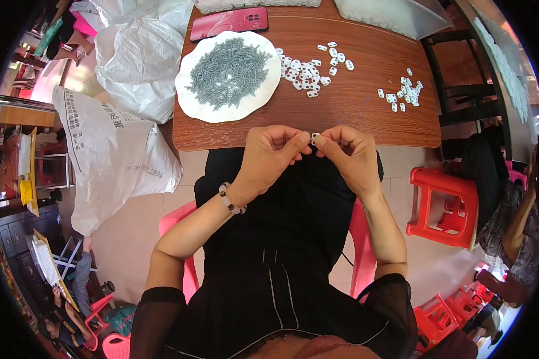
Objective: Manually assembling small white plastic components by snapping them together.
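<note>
Just past the near edge of the wooden table, my two hands meet over my lap with fingertips pinched. My right hand (354, 157) grips a small white plastic piece (314, 136) with holes in it. Close against it, my left hand (269, 158) is closed, thumb against fingers; whatever it holds is too small to make out. A scalloped white plate (187, 107) on the table's left side bears a heap of small grey rod-like pieces (236, 63). Right of the plate lies a pile of white two-holed plastic pieces (305, 73); a smaller group (408, 93) lies farther right.
A pink phone (230, 23) lies behind the plate on the table (353, 113). White sacks (117, 149) stand at the left. At the far right corner is a translucent bag (395, 18). A red stool (440, 206) stands at the right, with other people seated around.
</note>
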A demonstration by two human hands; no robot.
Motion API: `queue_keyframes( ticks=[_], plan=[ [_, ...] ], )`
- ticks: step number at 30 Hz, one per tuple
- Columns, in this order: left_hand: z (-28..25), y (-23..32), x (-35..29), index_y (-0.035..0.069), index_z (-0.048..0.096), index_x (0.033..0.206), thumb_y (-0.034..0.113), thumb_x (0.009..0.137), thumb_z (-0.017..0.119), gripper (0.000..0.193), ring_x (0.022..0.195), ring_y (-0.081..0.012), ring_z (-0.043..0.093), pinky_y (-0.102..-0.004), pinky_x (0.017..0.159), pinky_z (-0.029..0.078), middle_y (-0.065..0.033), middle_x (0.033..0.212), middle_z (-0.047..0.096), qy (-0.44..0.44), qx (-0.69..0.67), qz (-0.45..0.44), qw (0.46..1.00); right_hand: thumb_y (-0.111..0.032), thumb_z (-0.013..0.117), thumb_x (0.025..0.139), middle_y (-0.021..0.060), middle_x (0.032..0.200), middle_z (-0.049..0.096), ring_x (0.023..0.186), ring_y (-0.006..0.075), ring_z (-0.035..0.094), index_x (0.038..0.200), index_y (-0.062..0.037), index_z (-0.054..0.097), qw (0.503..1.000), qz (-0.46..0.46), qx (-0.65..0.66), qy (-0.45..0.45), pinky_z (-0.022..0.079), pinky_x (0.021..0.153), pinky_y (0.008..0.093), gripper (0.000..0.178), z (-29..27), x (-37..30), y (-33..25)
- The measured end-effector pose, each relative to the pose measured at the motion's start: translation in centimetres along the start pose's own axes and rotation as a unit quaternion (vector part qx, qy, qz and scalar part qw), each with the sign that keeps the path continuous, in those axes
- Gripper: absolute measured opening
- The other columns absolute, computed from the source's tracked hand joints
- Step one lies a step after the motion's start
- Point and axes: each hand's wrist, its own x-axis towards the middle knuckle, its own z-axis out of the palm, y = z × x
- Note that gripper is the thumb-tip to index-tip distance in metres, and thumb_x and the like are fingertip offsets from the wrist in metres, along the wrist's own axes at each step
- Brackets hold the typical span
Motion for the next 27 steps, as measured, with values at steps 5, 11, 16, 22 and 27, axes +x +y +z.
queue_keyframes(
  ticks=[5,11,16,22,27],
  plan=[
    [0.0,0.5,0.2,-0.003,0.069,0.093,0.017,0.091,0.063,0.020,0.063,-0.0050,0.057,-0.0186,0.058,0.045,-0.0063,0.077,0.069,-0.009,-0.023,0.008,1.000,-0.010,0.068,0.088,0.0004,0.071,0.065,0.064,0.0024,0.057,0.084,0.0015,0.067,0.999,-0.012,0.026,0.022,0.042,0.057,0.0165,0.012,-0.2,0.0,0.0],
    [-1.3,1.2,0.7,-0.002,0.067,0.096,0.013,0.090,0.056,0.019,0.065,-0.0053,0.056,-0.0188,0.058,0.044,-0.0065,0.081,0.068,-0.015,-0.070,-0.001,0.997,-0.010,0.068,0.088,-0.0012,0.069,0.064,0.062,0.0001,0.054,0.084,0.0003,0.067,0.998,0.003,0.043,0.035,0.037,0.054,0.0148,0.011,-0.6,0.0,-0.1],
    [-0.9,2.4,1.6,-0.001,0.066,0.096,0.013,0.090,0.056,0.018,0.065,-0.0050,0.055,-0.0181,0.058,0.042,-0.0051,0.081,0.067,0.000,0.013,0.023,1.000,-0.010,0.068,0.088,-0.0015,0.068,0.064,0.061,0.0000,0.053,0.084,0.0000,0.067,0.998,0.005,0.049,0.036,0.036,0.053,0.0150,0.011,-0.9,0.0,-0.3],
    [-0.5,3.8,4.5,-0.002,0.065,0.096,0.007,0.087,0.058,0.014,0.068,-0.0066,0.058,-0.0209,0.062,0.046,-0.0051,0.082,0.067,0.003,0.156,0.121,0.980,-0.010,0.068,0.088,-0.0016,0.069,0.064,0.061,0.0001,0.053,0.083,-0.0003,0.066,0.998,-0.012,0.053,0.041,0.037,0.054,0.0157,0.011,-1.3,0.1,0.0],
    [1.4,6.0,8.3,0.000,0.067,0.095,0.009,0.083,0.063,0.015,0.071,-0.0117,0.058,-0.0260,0.065,0.047,-0.0074,0.086,0.066,-0.032,0.391,0.236,0.889,-0.010,0.068,0.087,-0.0012,0.069,0.064,0.063,0.0010,0.055,0.083,-0.0002,0.066,0.998,-0.029,0.033,0.055,0.040,0.056,0.0164,0.011,-1.6,0.0,0.4]
  ],
)
